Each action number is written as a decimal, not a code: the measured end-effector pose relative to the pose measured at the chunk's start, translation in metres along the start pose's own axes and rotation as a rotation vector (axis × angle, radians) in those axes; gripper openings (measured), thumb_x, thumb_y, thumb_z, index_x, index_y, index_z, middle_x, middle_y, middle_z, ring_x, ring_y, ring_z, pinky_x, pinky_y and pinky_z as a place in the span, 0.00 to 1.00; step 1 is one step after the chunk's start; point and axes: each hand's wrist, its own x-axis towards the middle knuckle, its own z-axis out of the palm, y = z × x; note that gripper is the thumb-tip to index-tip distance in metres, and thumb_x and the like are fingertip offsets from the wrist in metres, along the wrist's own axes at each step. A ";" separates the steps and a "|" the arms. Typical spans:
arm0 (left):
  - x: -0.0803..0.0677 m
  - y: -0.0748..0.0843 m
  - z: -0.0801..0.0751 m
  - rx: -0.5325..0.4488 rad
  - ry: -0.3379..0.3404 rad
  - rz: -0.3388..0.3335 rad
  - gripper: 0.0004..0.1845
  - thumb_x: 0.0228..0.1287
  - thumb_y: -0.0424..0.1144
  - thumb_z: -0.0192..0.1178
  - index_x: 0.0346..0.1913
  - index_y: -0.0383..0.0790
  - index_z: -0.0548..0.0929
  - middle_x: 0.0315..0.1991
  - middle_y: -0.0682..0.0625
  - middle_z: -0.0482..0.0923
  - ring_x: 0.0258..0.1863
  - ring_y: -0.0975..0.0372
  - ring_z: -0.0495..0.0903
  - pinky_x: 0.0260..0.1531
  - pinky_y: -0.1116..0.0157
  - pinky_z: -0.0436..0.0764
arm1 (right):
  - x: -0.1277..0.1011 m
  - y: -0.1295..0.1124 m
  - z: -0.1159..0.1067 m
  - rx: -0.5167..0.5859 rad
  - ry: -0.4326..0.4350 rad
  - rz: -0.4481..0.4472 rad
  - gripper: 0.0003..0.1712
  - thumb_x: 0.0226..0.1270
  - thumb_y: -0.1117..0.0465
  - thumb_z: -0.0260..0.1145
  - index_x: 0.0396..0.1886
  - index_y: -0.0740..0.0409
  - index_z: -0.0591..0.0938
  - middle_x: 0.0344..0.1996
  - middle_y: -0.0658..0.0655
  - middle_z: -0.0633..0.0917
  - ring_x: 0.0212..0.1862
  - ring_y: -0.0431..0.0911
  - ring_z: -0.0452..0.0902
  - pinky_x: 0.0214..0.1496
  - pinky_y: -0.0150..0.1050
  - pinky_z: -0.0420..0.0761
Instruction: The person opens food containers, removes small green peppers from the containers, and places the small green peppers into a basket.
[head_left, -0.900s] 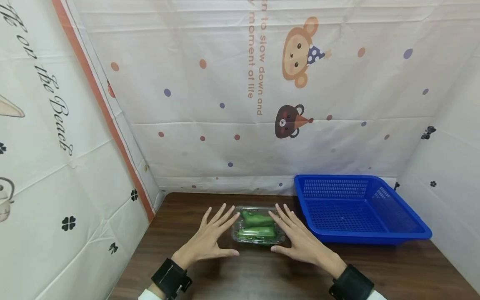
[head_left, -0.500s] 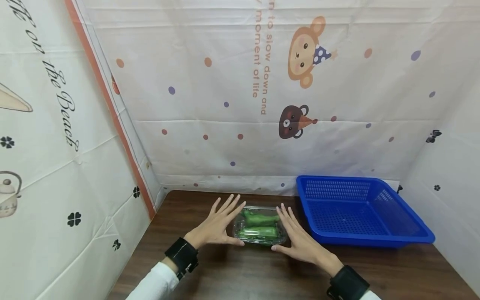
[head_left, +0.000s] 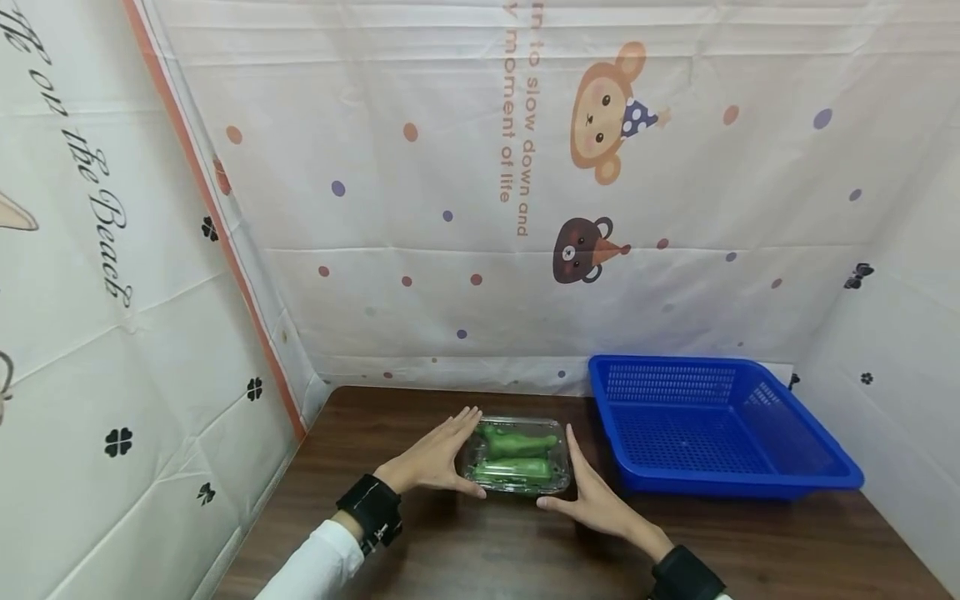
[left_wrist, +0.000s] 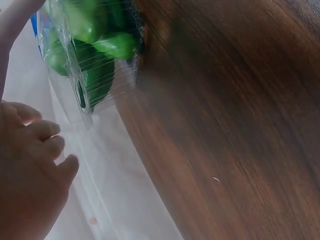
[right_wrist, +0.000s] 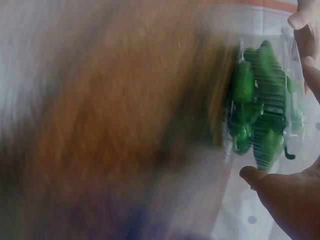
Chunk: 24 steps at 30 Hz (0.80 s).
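A clear plastic box of green peppers lies on the dark wooden table, just left of a blue basket. My left hand lies against the box's left side with straight fingers, its thumb at the near edge. On the box's right side my right hand lies the same way. In the left wrist view the box sits beyond my left hand. The blurred right wrist view shows the box between my right hand and fingers at the top right.
A blue mesh basket with nothing in it stands at the back right of the table, close to the box. Printed white cloth walls close in the table at the left, back and right. Bare wood lies in front of the hands.
Both hands have moved inward from spread positions beside the box until they lie against its two sides, and their fingers have drawn together. The box has stayed in place.
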 end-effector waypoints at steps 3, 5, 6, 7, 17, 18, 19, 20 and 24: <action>-0.002 0.001 0.000 -0.030 -0.048 -0.055 0.65 0.52 0.65 0.74 0.82 0.37 0.50 0.84 0.42 0.44 0.82 0.48 0.53 0.78 0.44 0.66 | 0.002 0.000 0.003 0.083 0.011 0.048 0.73 0.63 0.46 0.76 0.83 0.56 0.28 0.82 0.70 0.40 0.81 0.67 0.42 0.80 0.71 0.58; -0.002 0.002 0.000 -0.030 -0.059 -0.075 0.63 0.53 0.65 0.74 0.82 0.36 0.53 0.84 0.42 0.46 0.79 0.47 0.59 0.75 0.45 0.71 | 0.003 -0.001 0.004 0.154 0.032 0.081 0.73 0.63 0.49 0.77 0.83 0.56 0.29 0.82 0.71 0.43 0.80 0.70 0.46 0.77 0.70 0.64; -0.001 0.003 0.000 -0.028 -0.060 -0.082 0.62 0.54 0.64 0.74 0.81 0.35 0.54 0.83 0.41 0.47 0.78 0.46 0.62 0.74 0.46 0.74 | 0.004 -0.001 0.004 0.193 0.046 0.096 0.72 0.63 0.51 0.77 0.83 0.56 0.30 0.82 0.71 0.44 0.79 0.71 0.48 0.76 0.70 0.66; -0.001 0.004 0.000 -0.018 -0.056 -0.084 0.60 0.55 0.64 0.73 0.81 0.34 0.56 0.83 0.40 0.48 0.76 0.46 0.65 0.72 0.47 0.76 | 0.004 -0.002 0.005 0.225 0.058 0.113 0.72 0.63 0.52 0.77 0.84 0.55 0.31 0.82 0.71 0.45 0.79 0.72 0.49 0.75 0.69 0.68; -0.007 0.017 0.001 0.047 -0.008 -0.046 0.50 0.62 0.61 0.69 0.75 0.29 0.66 0.77 0.32 0.60 0.60 0.47 0.82 0.65 0.47 0.82 | 0.006 -0.004 0.014 0.303 0.140 0.183 0.75 0.54 0.58 0.82 0.84 0.60 0.35 0.81 0.73 0.50 0.77 0.74 0.52 0.73 0.67 0.73; -0.009 0.017 0.002 0.036 -0.006 -0.046 0.49 0.63 0.60 0.68 0.75 0.29 0.66 0.77 0.32 0.59 0.64 0.46 0.80 0.66 0.45 0.80 | 0.007 -0.004 0.016 0.300 0.150 0.193 0.75 0.54 0.58 0.83 0.83 0.61 0.36 0.80 0.73 0.51 0.78 0.74 0.52 0.75 0.68 0.70; -0.010 0.017 0.004 0.038 0.000 -0.041 0.48 0.64 0.60 0.67 0.75 0.29 0.66 0.77 0.32 0.59 0.68 0.45 0.76 0.67 0.43 0.79 | 0.007 -0.003 0.018 0.300 0.158 0.207 0.75 0.53 0.58 0.83 0.83 0.62 0.37 0.80 0.74 0.52 0.78 0.73 0.52 0.76 0.68 0.67; -0.012 0.017 0.006 0.036 0.004 -0.036 0.47 0.66 0.60 0.65 0.75 0.29 0.65 0.77 0.32 0.59 0.67 0.45 0.76 0.67 0.43 0.79 | 0.008 -0.003 0.019 0.303 0.167 0.221 0.74 0.52 0.58 0.84 0.83 0.64 0.39 0.79 0.75 0.53 0.78 0.72 0.52 0.78 0.68 0.64; -0.016 0.017 0.013 0.061 0.034 -0.009 0.43 0.69 0.58 0.61 0.75 0.28 0.67 0.77 0.32 0.60 0.65 0.46 0.79 0.64 0.43 0.81 | 0.009 -0.004 0.024 0.314 0.186 0.274 0.71 0.51 0.58 0.84 0.83 0.66 0.44 0.78 0.76 0.55 0.79 0.70 0.50 0.81 0.69 0.57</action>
